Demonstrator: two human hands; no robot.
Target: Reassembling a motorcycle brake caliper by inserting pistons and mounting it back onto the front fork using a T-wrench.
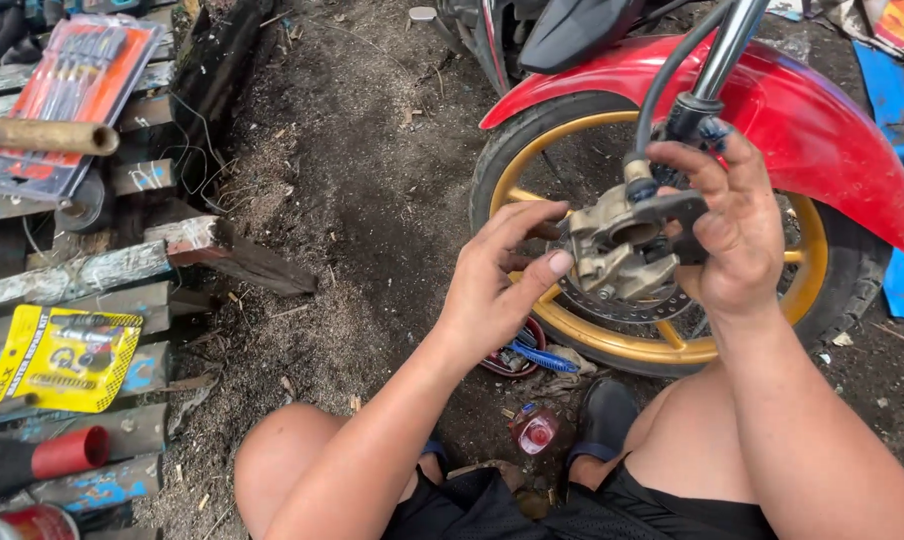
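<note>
A brake caliper (627,245) is held up off the disc (632,305), right of frame centre, in front of the gold wheel (662,345) and below the red fender (822,130). It is gripped by the right hand (737,225): fingers curled over the top and back of the caliper body/bracket, thumb side toward the camera, closed firmly on it. The black hose (672,70) is seen running up from the caliper toward the fork (727,50), so the caliper is judged to be still connected to its line.

The left hand (492,290) is placed just left of the caliper, fingers half-open; the forefinger is stretched to the caliper's upper left edge and the thumb tip is pressed near the lower left side. Nothing is grasped by it; contact only, approx. at the pad/piston area. Whether pads are fitted can't be told from this angle.

Progress, as judged: caliper already unbolted and lifted clear of the disc; inspection or work on the inner parts appears to be in hand; refitting over the disc and bolting back are not yet done.

Elsewhere: a small red bottle (535,430) lies on the dirt at lower centre, between the knees; a blue coil thing (542,357) lies beside the wheel. At left, on planks (72,275), a screwdriver pack (72,90) (upper left) and a yellow blister pack (62,358) (mid-left) are laid.
</note>
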